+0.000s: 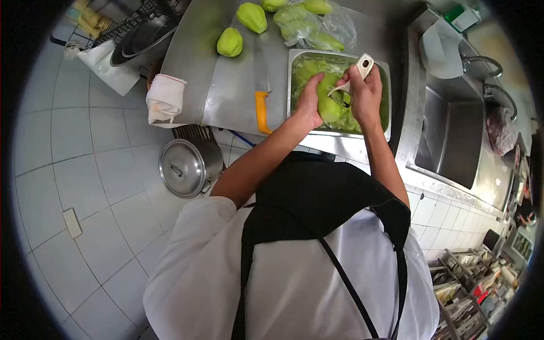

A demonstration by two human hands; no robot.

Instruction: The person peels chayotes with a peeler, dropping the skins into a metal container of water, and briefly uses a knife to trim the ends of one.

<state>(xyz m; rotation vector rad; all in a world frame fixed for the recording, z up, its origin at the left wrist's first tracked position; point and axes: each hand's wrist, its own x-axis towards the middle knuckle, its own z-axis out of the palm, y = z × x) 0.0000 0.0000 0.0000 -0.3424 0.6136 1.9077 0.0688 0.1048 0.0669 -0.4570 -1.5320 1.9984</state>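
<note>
A pale green chayote (328, 102) is gripped in my left hand (309, 102), above a metal tray (291, 76) of green peelings. My right hand (365, 93) is closed around the white handle of a peeler (364, 64), whose blade lies against or just beside the chayote. Left of the tray, a knife with an orange handle (262, 112) rests on the steel table. Beyond it sit whole chayotes, one (230, 42) near the knife's tip and another (252, 17) farther back. A clear plastic bag (294, 25) with more green chayotes lies behind the tray.
A steel sink (452, 136) with two faucets is on the right. At the table's left corner hangs a white cloth (165, 97). Below the table edge stands a lidded metal pot (182, 168) on the tiled floor (79, 170). A black basin (144, 39) is at the upper left.
</note>
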